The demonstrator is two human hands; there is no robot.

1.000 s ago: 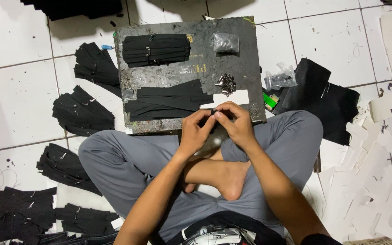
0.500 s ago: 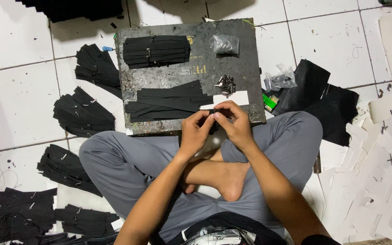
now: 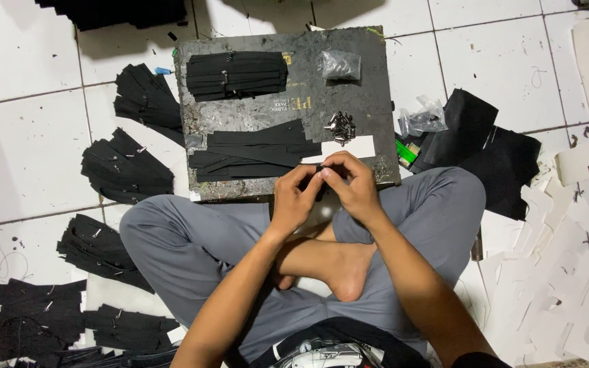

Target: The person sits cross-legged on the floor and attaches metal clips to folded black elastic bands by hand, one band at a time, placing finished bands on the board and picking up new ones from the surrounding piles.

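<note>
Pinching a black strip (image 3: 322, 168) between fingertips of left hand (image 3: 294, 201) and right hand (image 3: 357, 187), at the board's (image 3: 294, 109) near edge. Best kept taut, low, beside the sliders (image 3: 341, 127).

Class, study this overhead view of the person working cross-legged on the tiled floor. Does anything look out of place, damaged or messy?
Nothing looks broken. The white paper scraps lie strewn over the floor on the right, and the grey work board is scuffed and worn. The black strip bundles lie in loose heaps. Both hands, left hand and right hand, pinch a small black piece.
</note>
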